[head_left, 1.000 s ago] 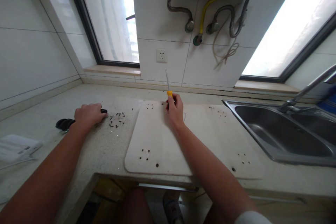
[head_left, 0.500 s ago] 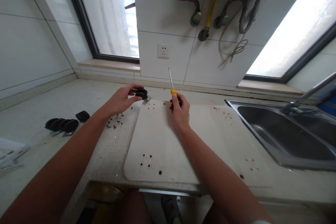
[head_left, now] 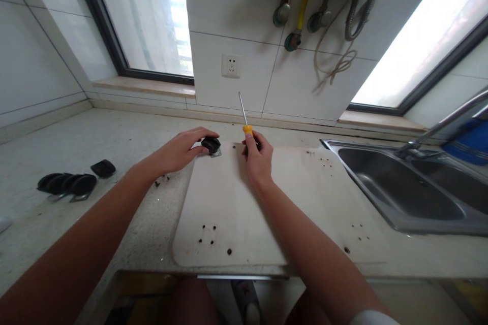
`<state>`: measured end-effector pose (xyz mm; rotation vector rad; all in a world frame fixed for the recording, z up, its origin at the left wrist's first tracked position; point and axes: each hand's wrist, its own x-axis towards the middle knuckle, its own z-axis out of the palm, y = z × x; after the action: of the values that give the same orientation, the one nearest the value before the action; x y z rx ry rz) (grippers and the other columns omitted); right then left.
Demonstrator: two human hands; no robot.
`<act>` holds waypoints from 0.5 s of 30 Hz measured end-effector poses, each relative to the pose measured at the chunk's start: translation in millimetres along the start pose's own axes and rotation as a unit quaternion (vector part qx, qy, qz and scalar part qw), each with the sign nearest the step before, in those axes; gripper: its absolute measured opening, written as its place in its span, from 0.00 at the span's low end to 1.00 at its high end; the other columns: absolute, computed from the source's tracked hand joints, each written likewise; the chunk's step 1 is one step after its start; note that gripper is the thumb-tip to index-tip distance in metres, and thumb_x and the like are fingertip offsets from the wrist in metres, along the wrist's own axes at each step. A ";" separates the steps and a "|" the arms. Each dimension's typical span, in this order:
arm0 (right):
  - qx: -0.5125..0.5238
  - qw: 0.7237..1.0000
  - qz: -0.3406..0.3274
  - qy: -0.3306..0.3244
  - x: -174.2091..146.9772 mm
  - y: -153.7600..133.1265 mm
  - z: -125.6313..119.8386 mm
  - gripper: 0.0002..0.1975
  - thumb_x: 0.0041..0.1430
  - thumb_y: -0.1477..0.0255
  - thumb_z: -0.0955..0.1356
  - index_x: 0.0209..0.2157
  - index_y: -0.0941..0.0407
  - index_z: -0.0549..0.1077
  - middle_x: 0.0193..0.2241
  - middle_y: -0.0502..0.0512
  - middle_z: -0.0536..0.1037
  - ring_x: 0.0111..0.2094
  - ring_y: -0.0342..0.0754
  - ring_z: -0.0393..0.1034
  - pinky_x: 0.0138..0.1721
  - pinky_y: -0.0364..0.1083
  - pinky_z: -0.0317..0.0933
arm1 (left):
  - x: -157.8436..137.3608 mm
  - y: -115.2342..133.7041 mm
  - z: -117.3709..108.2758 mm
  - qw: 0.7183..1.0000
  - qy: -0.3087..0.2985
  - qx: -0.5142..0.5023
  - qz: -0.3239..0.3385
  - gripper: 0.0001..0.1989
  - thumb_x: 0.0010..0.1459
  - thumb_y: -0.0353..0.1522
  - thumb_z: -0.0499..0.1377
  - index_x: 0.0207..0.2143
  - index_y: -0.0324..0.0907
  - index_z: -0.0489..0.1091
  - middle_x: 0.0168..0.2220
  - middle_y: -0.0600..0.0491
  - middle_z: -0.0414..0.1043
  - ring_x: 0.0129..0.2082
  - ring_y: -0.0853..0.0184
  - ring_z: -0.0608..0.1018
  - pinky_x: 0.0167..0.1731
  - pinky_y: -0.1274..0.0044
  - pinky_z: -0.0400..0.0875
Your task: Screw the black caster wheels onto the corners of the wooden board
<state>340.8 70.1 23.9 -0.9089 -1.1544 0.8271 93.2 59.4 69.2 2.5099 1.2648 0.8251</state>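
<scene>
In the head view, the left hand [head_left: 186, 149] grips a black caster [head_left: 210, 144], its fingers over the top and its thumb low on the near side. The caster is at the far-left corner of the white board [head_left: 236, 203], its metal plate turned toward the board; whether the plate lies quite flat cannot be told. The right hand [head_left: 259, 157] is closed around the handle of a screwdriver [head_left: 247, 129], whose yellow collar shows above the fist and whose shaft points up and away, toward the wall. This hand is over the far part of the board, to the right of the caster and near it, but apart from it.

The board lies on the counter [head_left: 137, 228], left of the sink [head_left: 404, 183], with groups of small holes near its other corners. Small dark screws [head_left: 157, 183] are scattered beside the board's left edge, partly hidden by the left wrist. Well to the left, beyond the left forearm, a row of casters [head_left: 66, 184] rests on the counter, with a lone caster [head_left: 103, 168] just beside its right end.
</scene>
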 end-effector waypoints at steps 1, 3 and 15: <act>0.001 1.000 0.000 0.001 0.3 0.5 0.1 0.20 0.68 0.51 0.72 0.45 0.54 0.82 0.32 0.47 0.77 0.25 0.41 0.66 0.29 0.44 0.62 | 0.0 0.6 0.4 1.000 0.000 0.003 0.002 0.24 0.73 0.41 0.56 0.66 0.45 0.75 0.64 0.44 0.80 0.63 0.52 0.81 0.68 0.59 0.73; 0.004 1.000 0.000 0.002 0.9 1.6 0.3 0.20 0.68 0.51 0.73 0.45 0.53 0.82 0.32 0.47 0.77 0.25 0.41 0.66 0.29 0.43 0.62 | 0.1 3.7 2.6 1.000 -0.002 0.010 0.011 0.25 0.73 0.41 0.57 0.67 0.45 0.74 0.66 0.43 0.78 0.65 0.52 0.79 0.69 0.58 0.71; 0.014 1.000 0.004 0.008 1.4 3.9 0.0 0.20 0.68 0.51 0.73 0.45 0.54 0.82 0.33 0.48 0.79 0.25 0.40 0.66 0.27 0.43 0.63 | 2.3 13.0 25.6 0.996 0.007 0.059 -0.062 0.24 0.67 0.42 0.62 0.62 0.43 0.73 0.61 0.40 0.81 0.62 0.46 0.81 0.65 0.56 0.74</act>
<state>340.8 72.9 20.9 -0.8958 -1.1243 0.8388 117.6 54.9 54.5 2.4879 1.4981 0.7630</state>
